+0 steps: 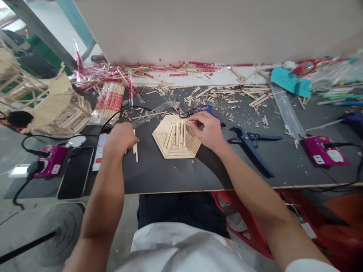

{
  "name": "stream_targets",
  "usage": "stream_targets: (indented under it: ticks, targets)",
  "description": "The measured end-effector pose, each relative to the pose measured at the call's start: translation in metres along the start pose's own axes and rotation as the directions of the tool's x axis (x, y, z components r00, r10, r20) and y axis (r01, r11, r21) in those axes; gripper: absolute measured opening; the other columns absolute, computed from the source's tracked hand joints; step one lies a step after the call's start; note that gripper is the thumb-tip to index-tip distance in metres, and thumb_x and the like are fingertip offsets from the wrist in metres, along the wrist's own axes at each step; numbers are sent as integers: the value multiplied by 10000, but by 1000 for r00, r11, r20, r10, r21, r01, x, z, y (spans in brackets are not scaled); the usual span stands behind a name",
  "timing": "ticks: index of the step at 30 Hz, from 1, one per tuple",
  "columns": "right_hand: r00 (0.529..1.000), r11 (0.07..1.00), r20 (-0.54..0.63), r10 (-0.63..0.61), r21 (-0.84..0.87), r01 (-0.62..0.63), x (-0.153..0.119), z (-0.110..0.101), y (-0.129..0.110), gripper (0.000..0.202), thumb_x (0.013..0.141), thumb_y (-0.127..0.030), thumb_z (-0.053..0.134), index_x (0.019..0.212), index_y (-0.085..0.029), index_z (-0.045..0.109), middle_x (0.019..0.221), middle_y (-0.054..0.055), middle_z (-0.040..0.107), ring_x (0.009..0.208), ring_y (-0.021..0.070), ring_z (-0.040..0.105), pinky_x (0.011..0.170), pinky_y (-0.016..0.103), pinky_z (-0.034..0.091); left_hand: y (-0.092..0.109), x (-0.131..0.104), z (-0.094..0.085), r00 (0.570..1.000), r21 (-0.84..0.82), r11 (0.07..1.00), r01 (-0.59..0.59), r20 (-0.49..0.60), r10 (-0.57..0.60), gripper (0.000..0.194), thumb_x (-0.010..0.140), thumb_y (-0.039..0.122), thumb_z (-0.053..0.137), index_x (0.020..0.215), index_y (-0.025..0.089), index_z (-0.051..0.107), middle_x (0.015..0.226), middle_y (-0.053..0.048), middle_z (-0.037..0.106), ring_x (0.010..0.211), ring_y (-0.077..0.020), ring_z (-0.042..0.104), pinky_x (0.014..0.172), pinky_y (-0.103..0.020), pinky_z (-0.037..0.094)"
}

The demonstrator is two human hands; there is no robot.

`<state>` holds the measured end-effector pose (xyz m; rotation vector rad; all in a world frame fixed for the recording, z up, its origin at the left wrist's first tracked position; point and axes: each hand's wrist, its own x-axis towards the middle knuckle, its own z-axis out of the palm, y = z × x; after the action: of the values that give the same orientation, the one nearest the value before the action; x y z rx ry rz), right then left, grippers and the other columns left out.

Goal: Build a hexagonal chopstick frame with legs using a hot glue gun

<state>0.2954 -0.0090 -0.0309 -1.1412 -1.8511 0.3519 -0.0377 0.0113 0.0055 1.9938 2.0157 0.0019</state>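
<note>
A hexagonal panel of pale wooden sticks (181,153) lies on the dark table, with several short loose sticks (178,135) on top of it. My right hand (208,130) rests over the panel's upper right side, thumb and fingertips pinched together; whatever is between them is too small to make out. To the left of the panel, my left hand (120,139) is closed over a few short sticks (135,151) on the table. Its fingers are curled and mostly hidden by the back of the hand. Behind my right hand lies a blue glue gun (202,109).
Blue cutters (252,147) lie right of my right hand. Phones (76,172) and a purple power socket (52,160) are at left, another socket (324,151) at right. Wrapped stick bundles (109,102), a stick model (56,105) and scraps lie behind. A black cable crosses the left side.
</note>
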Motion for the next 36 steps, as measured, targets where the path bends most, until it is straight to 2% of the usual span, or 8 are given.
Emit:
stream_targets:
  ticks: [2,4,12,18,23,27,31,36]
  targets:
    - [1000,1000,-22,-3,-7,3,1,-2,0,165,957,-286,621,934,-212,767,985,76,759,728,168,681,691,345,619,13,-5,-10,977,122,981,150,135,-166,389,686,336,802,480,218,495,503,-77,586,621,-288,673,696,-377,513]
    - [999,1000,-48,-14,-12,14,2,-4,0,172,956,-282,619,921,-204,768,979,83,759,707,164,677,673,343,614,24,-10,-19,945,114,973,202,237,-224,403,767,320,755,458,204,525,547,-92,642,571,-241,652,669,-348,496]
    - [987,988,-157,21,-145,-45,10,-20,20,156,945,-252,609,925,-218,760,1000,102,754,787,219,700,758,406,616,30,-16,-25,919,104,989,106,370,-137,405,772,310,662,400,218,534,508,-67,658,495,-197,624,551,-286,438]
    - [978,953,-207,35,-287,-95,12,-25,41,138,905,-196,617,897,-222,753,972,109,754,975,301,717,948,515,577,36,-24,-28,942,61,998,25,333,-43,335,750,350,657,456,226,554,500,-40,641,495,-219,631,551,-317,432]
    - [980,958,-194,35,-273,-89,12,-23,39,146,920,-210,611,914,-223,756,972,110,758,963,295,719,906,491,591,54,-28,-30,976,-235,972,-8,211,59,245,797,413,671,648,238,589,535,3,622,454,-174,558,512,-306,411]
    - [984,973,-173,51,-215,-88,11,-20,30,141,932,-232,614,932,-227,756,993,105,759,956,279,715,891,472,598,65,-14,-17,973,-396,915,-81,168,159,215,841,412,641,729,237,581,607,-9,644,507,-166,551,507,-299,412]
    - [997,998,79,-8,-56,12,6,-14,11,193,974,-353,646,1054,-216,756,1078,106,764,997,261,721,922,447,598,74,-3,-2,982,-353,930,-104,110,152,198,841,342,632,694,226,567,605,-19,648,514,-171,580,517,-299,419]
    - [860,1000,510,-26,10,24,-3,-6,-14,899,756,-537,901,1506,-198,540,1536,179,578,1417,357,557,1180,543,472,82,-7,7,994,-365,930,-54,65,83,214,868,343,631,708,206,596,569,10,635,451,-145,569,531,-277,423]
